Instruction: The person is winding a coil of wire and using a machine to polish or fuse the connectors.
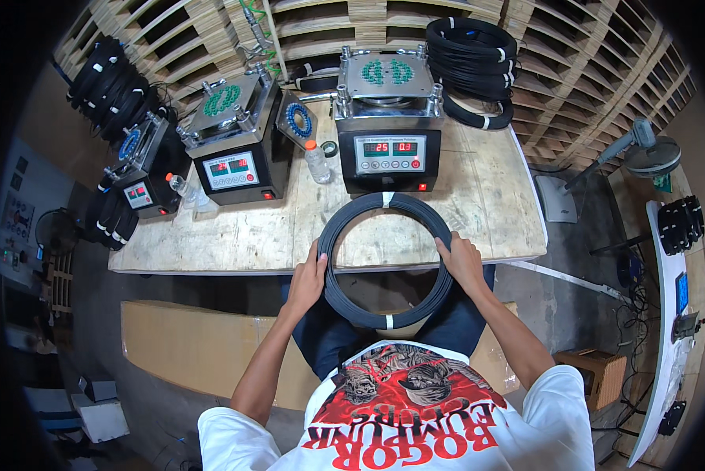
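Worktop (505, 188): pale wood, scuffed and stained, overhanging a little to the right of the gear. Three black machines with metal tops and lit panels standing on it: right machine (388, 166), middle machine (233, 177), smaller left machine (155, 161). Between right and middle: clear bottle (318, 166), orange cap, upright; dark tape roll (330, 147) just behind. Another orange-capped bottle (195, 198) between middle and left. Far right: stacked black coils (472, 67), white-banded.
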{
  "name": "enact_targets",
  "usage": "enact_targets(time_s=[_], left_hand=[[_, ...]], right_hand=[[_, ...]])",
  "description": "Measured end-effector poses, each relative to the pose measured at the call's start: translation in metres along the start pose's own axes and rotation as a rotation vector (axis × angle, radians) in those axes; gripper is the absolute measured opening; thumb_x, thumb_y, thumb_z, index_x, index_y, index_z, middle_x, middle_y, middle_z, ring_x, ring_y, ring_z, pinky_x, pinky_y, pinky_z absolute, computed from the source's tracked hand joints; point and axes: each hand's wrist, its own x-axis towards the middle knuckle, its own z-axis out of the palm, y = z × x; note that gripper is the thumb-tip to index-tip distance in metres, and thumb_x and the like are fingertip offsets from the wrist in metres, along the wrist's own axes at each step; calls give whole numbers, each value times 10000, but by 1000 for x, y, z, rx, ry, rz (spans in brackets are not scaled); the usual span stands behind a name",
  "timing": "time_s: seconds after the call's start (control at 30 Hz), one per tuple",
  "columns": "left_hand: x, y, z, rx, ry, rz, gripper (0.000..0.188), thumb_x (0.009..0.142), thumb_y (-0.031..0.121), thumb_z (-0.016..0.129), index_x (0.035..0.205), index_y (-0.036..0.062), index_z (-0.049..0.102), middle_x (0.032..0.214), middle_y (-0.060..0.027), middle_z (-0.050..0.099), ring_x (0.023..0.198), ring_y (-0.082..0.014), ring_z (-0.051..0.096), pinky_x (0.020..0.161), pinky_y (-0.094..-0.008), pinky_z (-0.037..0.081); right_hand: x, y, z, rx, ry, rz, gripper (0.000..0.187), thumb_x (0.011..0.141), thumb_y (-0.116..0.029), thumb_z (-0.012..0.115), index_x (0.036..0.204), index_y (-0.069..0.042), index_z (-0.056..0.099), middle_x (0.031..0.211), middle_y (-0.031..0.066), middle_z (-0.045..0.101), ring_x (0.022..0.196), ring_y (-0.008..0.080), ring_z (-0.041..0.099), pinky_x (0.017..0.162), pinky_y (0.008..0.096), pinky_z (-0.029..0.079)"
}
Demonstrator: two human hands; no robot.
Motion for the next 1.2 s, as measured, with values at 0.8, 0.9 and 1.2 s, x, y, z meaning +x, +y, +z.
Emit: enact_targets(time_s=[0.8, 0.9, 1.2], left_hand=[[184, 28, -119, -153, -374, 34, 614, 1007, 552, 503, 1402, 83, 532, 1043, -167, 674, 942, -224, 659, 842, -361, 522], [241, 92, -149, -425, -332, -37, 573, 1037, 532, 458, 1402, 96, 522, 1038, -52, 660, 901, -117, 643, 788, -295, 511], [346, 161, -124, -135, -243, 16, 589, 972, 460, 610, 1417, 87, 509, 1071, -106, 672, 726, -165, 657, 701, -355, 549]], right_hand=[[167, 49, -59, 139, -20, -157, 461, 926, -418, 663, 1159, -23, 704, 848, 194, 727, 737, 267, 718, 706, 386, 566], [241, 12, -118, 385, -59, -188, 357, 970, -350, 601, 1064, -26, 718, 663, 118, 666, 535, 165, 635, 520, 334, 509], [318, -98, -167, 590, -288, -14, 351, 947, -433, 646, 1026, -94, 696, 709, -17, 586, 561, 91, 572, 492, 239, 450]])
